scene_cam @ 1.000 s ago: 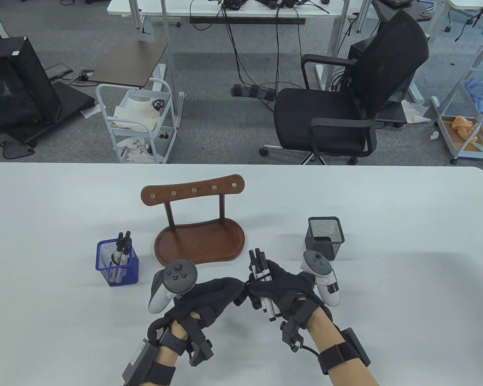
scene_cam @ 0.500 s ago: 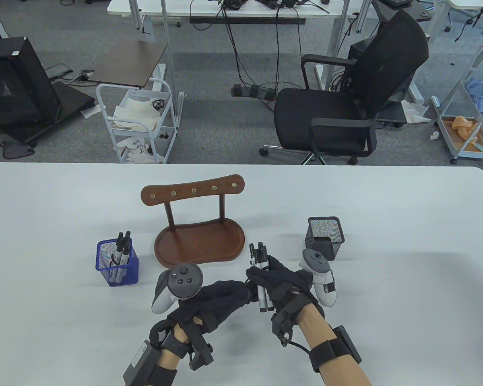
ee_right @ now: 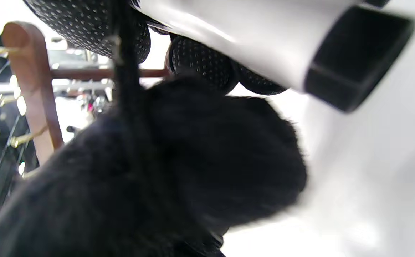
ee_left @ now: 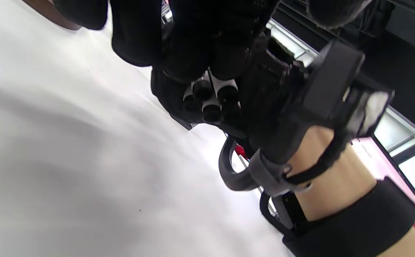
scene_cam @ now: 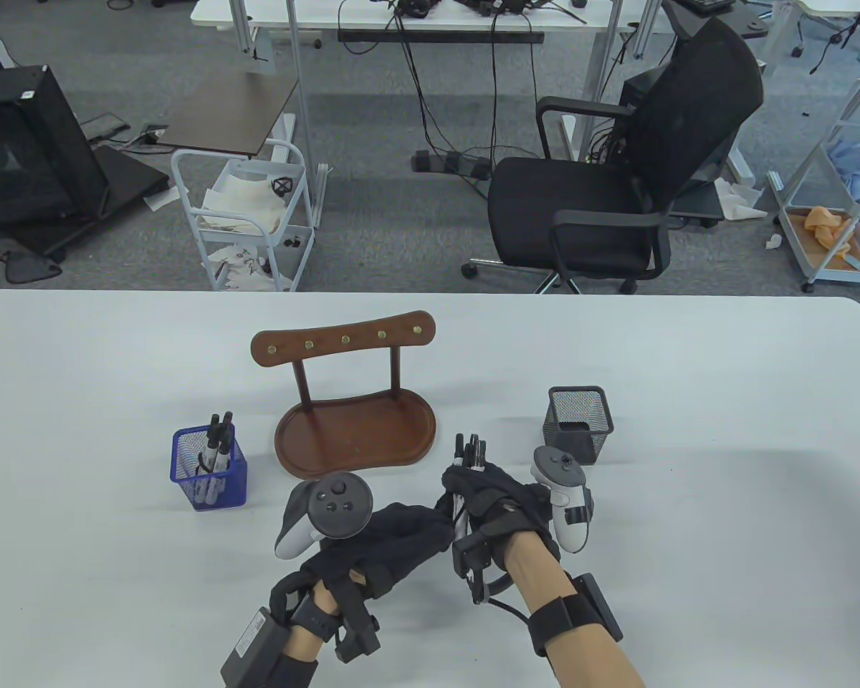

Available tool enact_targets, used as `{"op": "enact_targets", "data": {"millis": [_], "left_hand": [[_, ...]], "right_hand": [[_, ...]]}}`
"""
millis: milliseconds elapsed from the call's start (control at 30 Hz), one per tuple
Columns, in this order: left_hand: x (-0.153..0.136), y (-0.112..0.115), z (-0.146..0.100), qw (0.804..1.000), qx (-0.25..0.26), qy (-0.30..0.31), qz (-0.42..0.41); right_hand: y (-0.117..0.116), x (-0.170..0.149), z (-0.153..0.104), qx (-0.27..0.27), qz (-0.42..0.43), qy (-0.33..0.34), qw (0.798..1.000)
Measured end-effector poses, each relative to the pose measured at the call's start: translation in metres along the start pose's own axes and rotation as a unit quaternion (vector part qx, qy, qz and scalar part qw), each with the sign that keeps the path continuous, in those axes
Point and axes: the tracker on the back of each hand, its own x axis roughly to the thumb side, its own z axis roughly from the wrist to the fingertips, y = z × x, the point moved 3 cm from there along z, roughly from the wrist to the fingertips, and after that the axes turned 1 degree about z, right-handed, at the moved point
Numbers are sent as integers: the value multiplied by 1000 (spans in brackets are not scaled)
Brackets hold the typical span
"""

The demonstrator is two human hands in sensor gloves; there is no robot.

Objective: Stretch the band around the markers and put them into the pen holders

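Note:
My right hand [scene_cam: 484,494] grips a bundle of black-and-white markers [scene_cam: 467,459] just above the table, tips pointing away from me. In the left wrist view the bundle's round ends [ee_left: 211,100] show below the gloved fingers. My left hand [scene_cam: 408,527] reaches in from the left, its curled fingertips pressed against the lower part of the bundle. No band can be made out. A blue mesh pen holder [scene_cam: 209,473] at the left holds several markers. At the right, a black mesh pen holder [scene_cam: 577,423] stands just beyond my right hand.
A brown wooden stand [scene_cam: 355,430] with a tray base and brass pegs sits between the two holders, right behind my hands; its pegged rail [ee_right: 32,92] shows in the right wrist view. White table [scene_cam: 724,502] stretches right and left of the holders.
My right hand has turned the bundle more upright and drawn it a little left and forward. The markers' lower ends are now hidden under the hand. The left hand stayed against the bundle.

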Motion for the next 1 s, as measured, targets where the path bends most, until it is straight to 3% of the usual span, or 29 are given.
{"op": "enact_targets", "data": {"millis": [67,233,333,567,667,1000], "left_hand": [[-5,-7,-3,999,24,1,-46],[-13,-13,-5,993,44,0,-111],[-16,-17,-5,988,65,2,-142],[-15,-24,-13,988,99,7,-120],[-17,-28,-15,991,116,-13,-70],[-24,-24,-17,986,118,-86,74]], "right_hand": [[-2,4,-3,48,-2,35,998],[-2,16,-18,13,-91,90,992],[-7,16,-23,21,-110,101,989],[-8,20,-28,16,-118,119,986],[-2,23,-30,11,-116,129,985],[38,55,-50,-42,-128,179,975]]}}
